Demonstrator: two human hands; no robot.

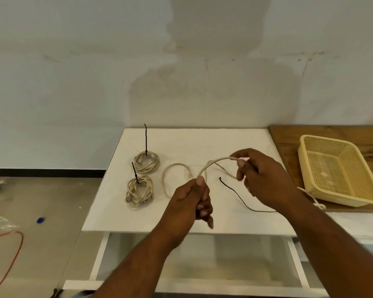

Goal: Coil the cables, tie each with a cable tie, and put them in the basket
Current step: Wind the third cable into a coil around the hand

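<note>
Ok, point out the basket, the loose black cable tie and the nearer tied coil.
basket (pixel 332 168), head view, bare mesh floor.
loose black cable tie (pixel 235 192), head view, middle of its strap.
nearer tied coil (pixel 148 190), head view, right side of its loops.

No readable text, labels or numbers anywhere in view.

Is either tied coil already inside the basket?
No, the far coil and near coil both lie on the white table, left of the basket.
</note>
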